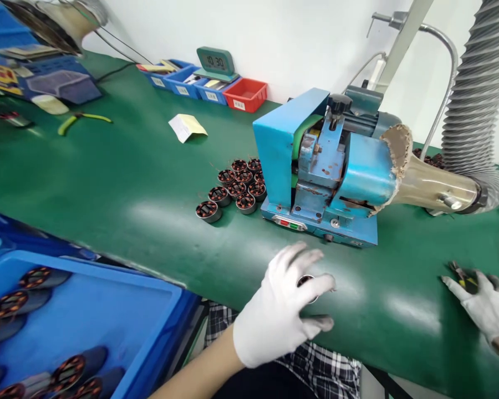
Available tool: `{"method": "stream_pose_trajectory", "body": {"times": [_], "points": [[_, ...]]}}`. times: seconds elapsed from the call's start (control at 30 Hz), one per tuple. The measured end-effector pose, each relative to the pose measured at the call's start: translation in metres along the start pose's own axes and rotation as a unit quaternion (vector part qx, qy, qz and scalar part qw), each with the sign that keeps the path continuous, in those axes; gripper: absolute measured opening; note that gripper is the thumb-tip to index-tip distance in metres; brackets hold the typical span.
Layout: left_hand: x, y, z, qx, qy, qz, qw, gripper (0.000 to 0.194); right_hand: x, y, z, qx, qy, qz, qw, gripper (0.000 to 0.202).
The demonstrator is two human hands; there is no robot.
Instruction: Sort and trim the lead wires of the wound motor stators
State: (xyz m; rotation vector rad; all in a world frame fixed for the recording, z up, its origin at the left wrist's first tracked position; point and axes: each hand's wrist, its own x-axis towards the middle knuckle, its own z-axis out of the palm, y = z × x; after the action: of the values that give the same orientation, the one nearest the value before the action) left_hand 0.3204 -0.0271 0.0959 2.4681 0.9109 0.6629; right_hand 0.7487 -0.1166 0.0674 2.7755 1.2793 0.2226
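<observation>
My left hand (pixel 280 307), in a white glove, hovers over the green bench near its front edge and curls around a small round stator (pixel 307 280), which is mostly hidden by the fingers. My right hand (pixel 484 305), also gloved, lies at the far right on the bench, its fingers spread over a small dark tool with yellow on it (pixel 466 277). Whether it grips that tool I cannot tell. A cluster of several wound stators (pixel 237 185) stands left of a blue bench machine (pixel 320 166).
A blue tray (pixel 120 310) with several stators sits at the lower left. A ribbed grey extraction hose (pixel 478 94) joins the machine's nozzle on the right. Small blue and red bins (pixel 245 94), a clock (pixel 215 61), a yellow note (pixel 187 127) and green-handled pliers (pixel 81 119) lie farther back.
</observation>
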Motion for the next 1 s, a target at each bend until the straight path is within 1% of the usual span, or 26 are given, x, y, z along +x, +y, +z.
{"method": "stream_pose_trajectory", "body": {"times": [0.07,0.13,0.2,0.23,0.27,0.3,0.33,0.37,0.4,0.43,0.47,0.5,0.53,0.57,0.6,0.63,0.7,0.77,0.83,0.93,1.0], "points": [[0.006,0.007,0.004,0.004,-0.050,0.000,0.999,0.032,-0.003,0.002,0.004,-0.023,-0.028,0.072,0.997,0.080],[0.011,0.009,0.012,0.009,-0.105,-0.020,0.994,0.022,-0.010,-0.008,0.001,-0.021,-0.065,0.145,0.987,0.073],[0.014,0.008,0.021,0.011,-0.157,-0.038,0.987,0.017,-0.018,-0.023,-0.005,0.027,-0.084,0.217,0.972,0.064],[0.014,0.007,0.024,0.011,-0.179,-0.043,0.983,0.017,-0.023,-0.031,-0.009,0.062,-0.081,0.241,0.965,0.057],[0.015,0.006,0.027,0.011,-0.195,-0.048,0.980,0.016,-0.030,-0.041,-0.012,0.095,-0.069,0.254,0.960,0.051],[0.014,0.006,0.028,0.012,-0.204,-0.053,0.978,0.016,-0.040,-0.051,-0.014,0.123,-0.053,0.251,0.959,0.048],[0.014,0.006,0.028,0.014,-0.207,-0.056,0.977,0.016,-0.052,-0.063,-0.017,0.160,-0.054,0.234,0.958,0.048],[0.014,0.007,0.028,0.015,-0.205,-0.059,0.977,0.016,-0.066,-0.075,-0.020,0.201,-0.073,0.214,0.953,0.049],[0.013,0.008,0.028,0.015,-0.202,-0.062,0.977,0.017,-0.083,-0.090,-0.024,0.251,-0.109,0.187,0.944,0.050],[0.013,0.009,0.027,0.015,-0.199,-0.065,0.978,0.016,-0.100,-0.104,-0.029,0.372,-0.185,0.151,0.897,0.053],[0.013,0.010,0.027,0.016,-0.196,-0.068,0.978,0.016,-0.117,-0.119,-0.034,0.465,-0.276,0.132,0.831,0.055],[0.013,0.010,0.028,0.017,-0.195,-0.071,0.978,0.015,-0.133,-0.133,-0.040,0.515,-0.378,0.109,0.762,0.056],[0.013,0.011,0.028,0.019,-0.197,-0.073,0.978,0.014,-0.147,-0.144,-0.046,0.545,-0.434,0.102,0.710,0.055],[0.013,0.011,0.029,0.023,-0.199,-0.073,0.977,0.013,-0.157,-0.154,-0.052,0.563,-0.464,0.099,0.677,0.054],[0.013,0.010,0.030,0.029,-0.201,-0.072,0.976,0.012,-0.165,-0.161,-0.056,0.570,-0.484,0.097,0.657,0.053],[0.013,0.010,0.031,0.034,-0.202,-0.069,0.976,0.012,-0.170,-0.165,-0.060,0.573,-0.490,0.096,0.650,0.053],[0.013,0.009,0.032,0.043,-0.201,-0.063,0.977,0.011,-0.173,-0.168,-0.062,0.572,-0.496,0.086,0.648,0.054],[0.013,0.009,0.032,0.047,-0.200,-0.060,0.977,0.011,-0.174,-0.169,-0.060,0.568,-0.497,0.073,0.652,0.055],[0.013,0.009,0.031,0.046,-0.201,-0.061,0.977,0.011,-0.177,-0.170,-0.054,0.573,-0.490,0.076,0.653,0.055],[0.014,0.010,0.028,0.045,-0.208,-0.062,0.975,0.012,-0.187,-0.173,-0.038,0.595,-0.429,0.132,0.666,0.056],[0.014,0.010,0.028,0.043,-0.211,-0.060,0.975,0.012,-0.195,-0.174,-0.025,0.600,-0.404,0.170,0.669,0.057]]}}
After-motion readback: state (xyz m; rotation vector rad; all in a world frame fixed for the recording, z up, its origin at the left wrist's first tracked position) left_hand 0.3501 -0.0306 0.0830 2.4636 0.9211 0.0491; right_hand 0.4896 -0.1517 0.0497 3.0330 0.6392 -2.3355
